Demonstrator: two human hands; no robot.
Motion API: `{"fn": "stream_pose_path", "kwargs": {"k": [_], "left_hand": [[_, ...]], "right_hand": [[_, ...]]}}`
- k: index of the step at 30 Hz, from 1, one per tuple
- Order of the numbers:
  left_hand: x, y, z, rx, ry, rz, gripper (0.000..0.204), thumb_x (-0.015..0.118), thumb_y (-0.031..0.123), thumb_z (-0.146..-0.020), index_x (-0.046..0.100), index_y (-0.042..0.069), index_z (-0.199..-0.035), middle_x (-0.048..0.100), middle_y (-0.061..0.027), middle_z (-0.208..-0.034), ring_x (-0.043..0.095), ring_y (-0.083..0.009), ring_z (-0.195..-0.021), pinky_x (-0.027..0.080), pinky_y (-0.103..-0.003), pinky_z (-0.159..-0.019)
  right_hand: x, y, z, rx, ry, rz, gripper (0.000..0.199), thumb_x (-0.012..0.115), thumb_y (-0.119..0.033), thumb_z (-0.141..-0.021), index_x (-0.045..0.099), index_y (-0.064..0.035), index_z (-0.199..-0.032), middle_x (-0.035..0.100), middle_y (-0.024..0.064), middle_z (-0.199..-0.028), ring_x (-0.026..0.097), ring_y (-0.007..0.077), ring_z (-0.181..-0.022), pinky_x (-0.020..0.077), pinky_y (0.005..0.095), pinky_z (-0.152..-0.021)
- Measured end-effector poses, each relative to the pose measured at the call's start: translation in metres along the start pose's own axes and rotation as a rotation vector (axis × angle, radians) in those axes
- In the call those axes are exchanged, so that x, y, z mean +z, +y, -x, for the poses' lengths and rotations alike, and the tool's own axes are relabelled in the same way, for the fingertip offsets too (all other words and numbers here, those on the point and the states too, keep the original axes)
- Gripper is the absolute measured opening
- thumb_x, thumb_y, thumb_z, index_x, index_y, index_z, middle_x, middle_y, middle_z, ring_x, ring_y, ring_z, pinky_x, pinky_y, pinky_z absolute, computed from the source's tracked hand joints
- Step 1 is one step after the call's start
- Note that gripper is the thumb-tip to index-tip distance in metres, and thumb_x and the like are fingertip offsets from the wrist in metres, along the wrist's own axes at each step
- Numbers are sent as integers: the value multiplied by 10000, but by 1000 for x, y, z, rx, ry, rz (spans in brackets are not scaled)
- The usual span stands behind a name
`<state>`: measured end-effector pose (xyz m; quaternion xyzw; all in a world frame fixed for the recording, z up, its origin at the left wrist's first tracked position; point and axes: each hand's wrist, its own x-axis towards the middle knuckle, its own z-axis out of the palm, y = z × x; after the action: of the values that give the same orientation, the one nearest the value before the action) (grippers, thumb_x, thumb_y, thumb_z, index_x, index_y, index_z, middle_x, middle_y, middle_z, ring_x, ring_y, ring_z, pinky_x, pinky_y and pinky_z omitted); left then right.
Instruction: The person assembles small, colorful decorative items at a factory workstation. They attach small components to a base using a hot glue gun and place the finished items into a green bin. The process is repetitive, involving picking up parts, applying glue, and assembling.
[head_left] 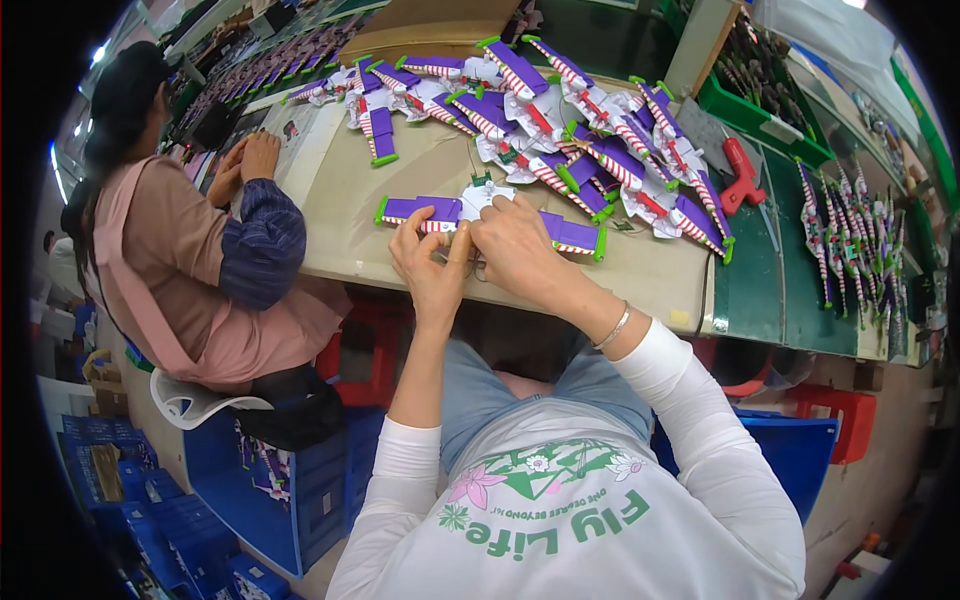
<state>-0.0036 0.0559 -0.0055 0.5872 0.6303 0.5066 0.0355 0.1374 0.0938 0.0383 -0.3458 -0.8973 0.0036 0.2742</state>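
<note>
A toy plane wing piece [405, 210] lies across the table right before me. Its wings are purple with red-and-white striped edges and bright green tips, and the middle is white. A small green circuit board [482, 180] with thin wires sits at the far side of that middle. My left hand [432, 255] grips the near edge of the left wing between curled fingers and thumb. Over the white middle, my right hand [520, 240] has its fingers pressed together; whatever they pinch is hidden under them. A thin dark wire hangs below the hands.
Behind the piece a heap of similar wing pieces [600, 150] covers the table. A red glue gun [740, 175] lies right of it, near a green bin [765, 120]. More pieces [850, 230] stand in a row at far right. A co-worker [170, 240] sits at my left.
</note>
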Motion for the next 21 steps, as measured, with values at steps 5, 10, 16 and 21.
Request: {"fn": "stream_pose_path", "kwargs": {"k": [5,10,16,21], "left_hand": [[2,-1,4,44,-19,22,319,727,206,-851,566,16,-652,587,-126,-1259,440,-327,-1214,301,-463,-1038],[4,-2,-3,47,-55,42,317,730,198,-849,566,14,-649,594,-128,-1261,445,-324,-1215,305,-458,-1044],[-1,-5,-5,-11,-64,49,339,753,208,-819,553,18,-622,602,-131,-1262,453,-321,-1216,307,-450,-1051],[3,-6,-2,83,-84,46,270,716,208,-842,538,18,-772,555,-140,-1291,429,-347,-1209,299,-466,-1044]], "right_hand": [[-5,4,-10,-15,-150,-65,164,787,-118,-551,683,-40,-652,660,141,-660,647,304,-743,451,410,-724],[-1,4,-14,3,-121,-68,136,789,-112,-544,679,-56,-601,662,156,-665,659,329,-728,468,418,-701],[2,20,-1,89,-48,-346,89,706,-66,-629,648,-3,-651,634,187,-693,607,396,-723,470,453,-698],[3,11,2,74,24,-266,57,681,-26,-620,659,4,-664,630,206,-710,598,375,-758,468,464,-700]]}}
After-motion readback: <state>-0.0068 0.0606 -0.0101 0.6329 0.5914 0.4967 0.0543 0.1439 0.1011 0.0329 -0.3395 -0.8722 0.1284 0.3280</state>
